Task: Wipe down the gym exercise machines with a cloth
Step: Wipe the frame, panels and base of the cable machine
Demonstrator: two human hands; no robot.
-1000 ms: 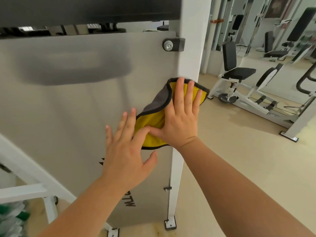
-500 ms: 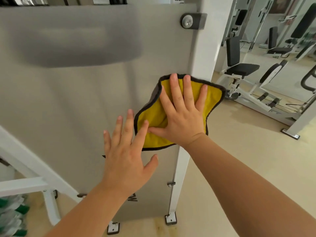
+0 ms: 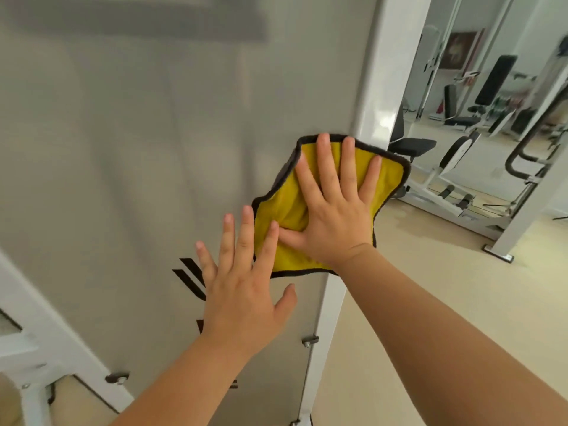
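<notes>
A yellow cloth [image 3: 390,176] with a dark border lies flat against the grey panel [image 3: 138,149] of the gym machine, near the panel's right edge. My right hand [image 3: 335,207] presses the cloth onto the panel with straight, spread fingers. My left hand [image 3: 242,290] rests flat on the panel just below and left of the cloth, fingers straight, its fingertips touching the cloth's left edge. Black logo marks [image 3: 190,278] show partly beside the left hand.
A white upright post [image 3: 387,72] borders the panel on the right. White frame bars [image 3: 58,348] run at the lower left. Other exercise machines with black pads [image 3: 455,167] stand at the right on the beige floor [image 3: 445,302].
The view has dropped lower on the panel, and both hands have shifted down with the cloth. The cloth now lies more spread out under the right hand.
</notes>
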